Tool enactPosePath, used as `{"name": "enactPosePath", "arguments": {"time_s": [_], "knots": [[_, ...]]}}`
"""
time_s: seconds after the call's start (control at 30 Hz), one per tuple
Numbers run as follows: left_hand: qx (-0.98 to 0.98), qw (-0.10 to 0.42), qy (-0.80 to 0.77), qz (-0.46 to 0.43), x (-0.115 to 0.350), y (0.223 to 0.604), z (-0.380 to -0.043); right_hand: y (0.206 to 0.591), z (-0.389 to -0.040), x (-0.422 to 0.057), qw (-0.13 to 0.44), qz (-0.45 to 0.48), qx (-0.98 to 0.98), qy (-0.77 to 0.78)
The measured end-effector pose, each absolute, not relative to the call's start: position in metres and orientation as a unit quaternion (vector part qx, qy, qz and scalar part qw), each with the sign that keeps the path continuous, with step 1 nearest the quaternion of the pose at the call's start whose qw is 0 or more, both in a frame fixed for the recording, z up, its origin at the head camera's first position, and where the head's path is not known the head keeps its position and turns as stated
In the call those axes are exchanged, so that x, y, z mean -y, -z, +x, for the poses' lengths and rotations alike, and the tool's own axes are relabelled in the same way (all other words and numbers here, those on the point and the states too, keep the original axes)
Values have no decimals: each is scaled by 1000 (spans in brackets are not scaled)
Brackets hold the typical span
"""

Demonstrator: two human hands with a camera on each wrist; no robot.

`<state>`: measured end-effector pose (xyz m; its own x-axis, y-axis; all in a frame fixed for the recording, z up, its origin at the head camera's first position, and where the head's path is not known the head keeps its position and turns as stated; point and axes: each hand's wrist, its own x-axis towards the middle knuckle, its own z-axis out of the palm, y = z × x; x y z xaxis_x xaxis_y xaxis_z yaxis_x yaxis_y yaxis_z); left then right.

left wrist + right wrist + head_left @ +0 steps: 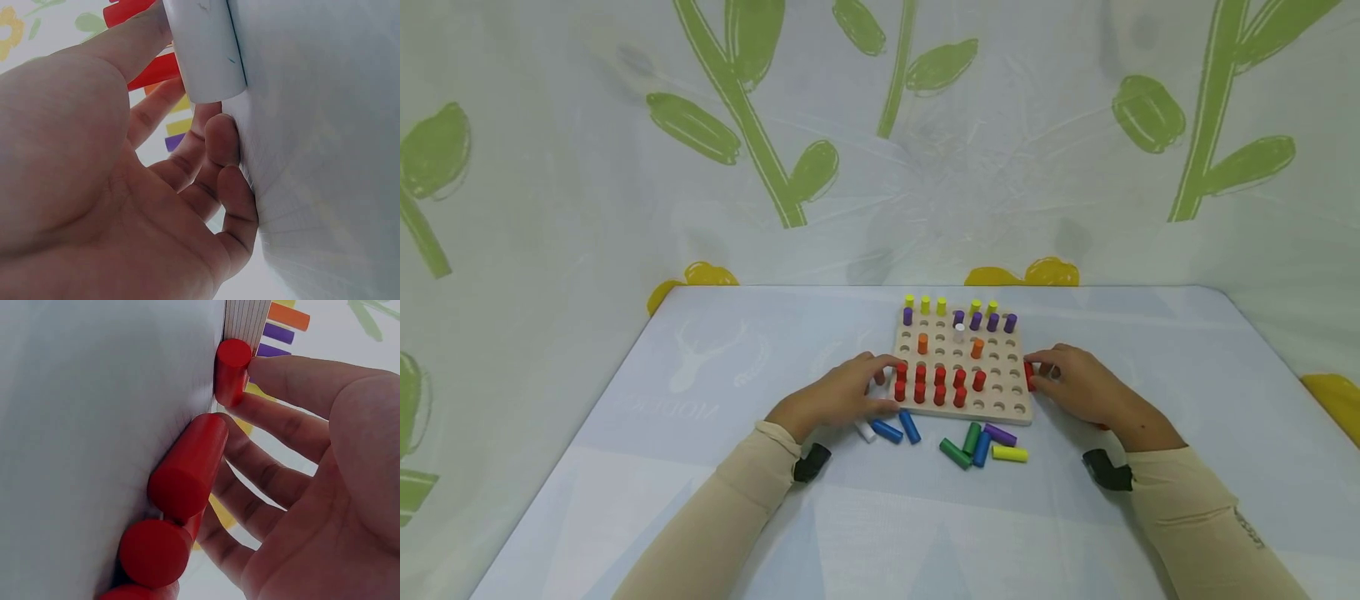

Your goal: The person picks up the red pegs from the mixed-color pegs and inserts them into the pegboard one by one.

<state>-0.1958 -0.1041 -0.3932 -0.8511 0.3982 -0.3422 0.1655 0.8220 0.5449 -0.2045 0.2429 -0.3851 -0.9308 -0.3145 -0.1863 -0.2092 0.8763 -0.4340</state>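
Note:
A wooden peg board (1000,406) stands in the middle of the table, with red, orange, white, purple and yellow pegs upright in its holes. My left hand (844,390) is at its front left corner, fingers loosely bent, thumb and index fingertip at the edge beside the red pegs. In the left wrist view a loose white peg (206,56) partly hides the thumb and board. At the board's right side my right hand (1078,383) pinches a red peg (231,372) between thumb and finger. More red pegs (187,465) lie beside its fingers.
In front of the board lie loose pegs: blue pegs (910,427), green pegs (956,454), a purple peg (1001,435) and a yellow peg (1010,454). The pale table (880,525) ends at a back wall (865,208) printed with green leaves.

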Motion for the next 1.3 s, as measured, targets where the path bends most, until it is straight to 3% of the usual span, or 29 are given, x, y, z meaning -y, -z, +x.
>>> {"name": "enactPosePath", "arguments": {"time_s": [0.83, 1.3], "knots": [[-927, 225, -260, 151, 105, 395, -197, 384, -204, -243, 142, -108, -951, 254], [-924, 226, -268, 154, 106, 395, -197, 384, -203, -240, 103, -118, -956, 249]]}}
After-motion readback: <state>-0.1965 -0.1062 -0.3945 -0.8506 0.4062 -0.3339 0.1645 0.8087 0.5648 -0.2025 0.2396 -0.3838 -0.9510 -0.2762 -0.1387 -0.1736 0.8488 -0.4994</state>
